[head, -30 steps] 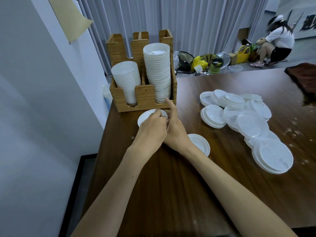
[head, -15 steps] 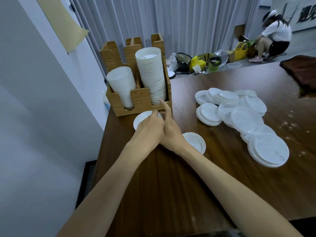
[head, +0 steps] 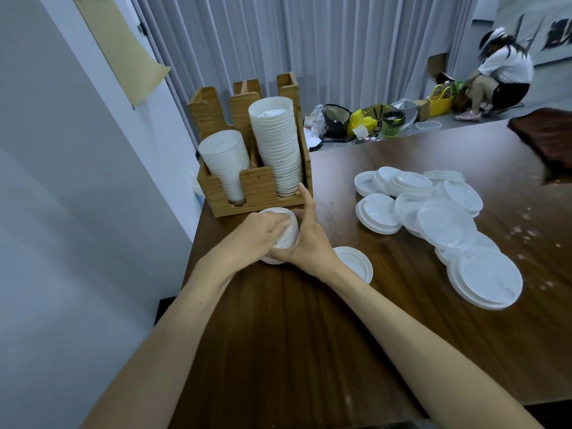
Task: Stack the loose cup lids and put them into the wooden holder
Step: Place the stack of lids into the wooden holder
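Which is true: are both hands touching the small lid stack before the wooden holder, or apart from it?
Touching. The head view shows the left hand curled over the lid stack and the right hand cupping its right side.

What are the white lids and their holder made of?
The loose lids look like thin plastic: white, smooth, slightly see-through, softly shiny. The stack of lids gripped by the left hand and right hand looks the same. The holder looks like light wood, perhaps bamboo: tan, matte, streaky grain.

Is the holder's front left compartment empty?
No, the wooden holder has a stack of white lids standing in its front left compartment.
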